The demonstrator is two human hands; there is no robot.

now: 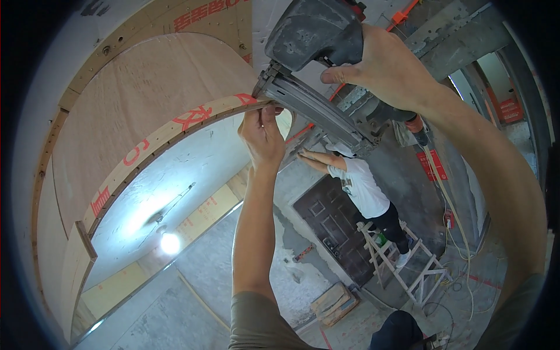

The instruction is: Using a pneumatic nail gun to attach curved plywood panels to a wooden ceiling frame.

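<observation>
My right hand (pixel 392 65) is wrapped round the grip of a dark grey nail gun (pixel 312 36), held up overhead with its long magazine slanting down to the right. The gun's nose sits against the end of a curved plywood strip (pixel 166 131) with red print on its face. Just below the nose, my left hand (pixel 262 137) pinches the lower edge of that strip. Its fingertips are partly hidden behind the strip. Behind the strip is a wide plywood panel (pixel 157 70) with a rounded outline.
A hose (pixel 434 160) hangs from the gun to the floor. Further off, a person (pixel 367 186) stands on a wooden sawhorse (pixel 408 262) with arms raised, beside a dark panelled door (pixel 326 216). A lit bulb (pixel 170 243) hangs at the left. Stacked boards (pixel 334 304) lie below.
</observation>
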